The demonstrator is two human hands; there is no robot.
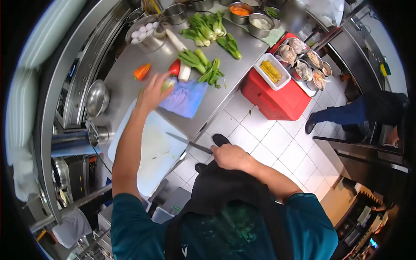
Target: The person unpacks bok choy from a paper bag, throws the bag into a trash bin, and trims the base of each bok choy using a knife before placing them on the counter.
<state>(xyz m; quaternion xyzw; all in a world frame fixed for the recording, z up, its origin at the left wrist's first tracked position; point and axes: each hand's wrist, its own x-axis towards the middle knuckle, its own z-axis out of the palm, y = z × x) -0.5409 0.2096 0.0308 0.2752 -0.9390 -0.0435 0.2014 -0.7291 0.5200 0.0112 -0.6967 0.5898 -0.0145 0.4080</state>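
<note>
My right hand (232,157) is closed around the handle of a knife (178,138), its blade pointing left over the edge of a white cutting board (151,149). Stretched out above the counter, my left hand (152,93) has its fingers apart. A small pale green piece (168,84) shows by its fingertips; whether they touch it is unclear. Just right of that hand lies a blue-purple cloth (185,99). Beyond the fingers are a red pepper (174,68), an orange pepper (141,71), a white radish (184,72) and leafy greens (200,63).
A pot of eggs (147,34) and a metal bowl (97,98) stand on the left. More greens (203,28) lie at the back. Right of the counter, a red bin (275,99) carries a yellow-filled tub (273,71) and several metal containers. Another person (359,110) stands at right.
</note>
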